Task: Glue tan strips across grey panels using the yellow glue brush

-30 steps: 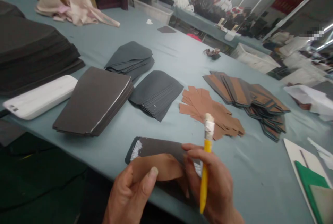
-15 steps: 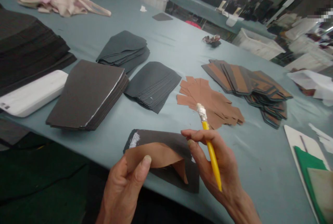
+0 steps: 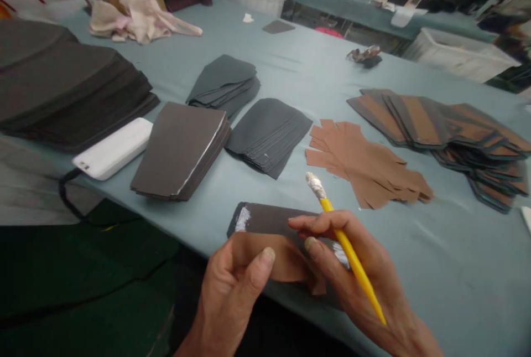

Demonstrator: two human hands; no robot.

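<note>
My left hand [image 3: 232,290] pinches a tan leather piece [image 3: 282,260] with thumb over its near edge. The piece lies curled on a dark grey panel [image 3: 269,220] at the table's near edge; that panel has white glue smears at its left end. My right hand [image 3: 357,274] holds a yellow-handled glue brush [image 3: 346,249] between its fingers, bristles pointing up and away, while its fingertips touch the tan piece and the dark panel.
On the grey-green table [image 3: 298,77] lie stacks of dark panels [image 3: 182,149], [image 3: 269,133], [image 3: 226,83], a big dark stack [image 3: 62,88] at left, a white flat box [image 3: 114,148], loose tan pieces [image 3: 365,163] and a fanned row of tan-on-dark panels [image 3: 448,130]. Pink cloth [image 3: 141,16] lies far back.
The tan piece has been pressed flatter onto the dark panel. My right hand's brush tilted from upright to slanting left. The view shifted left.
</note>
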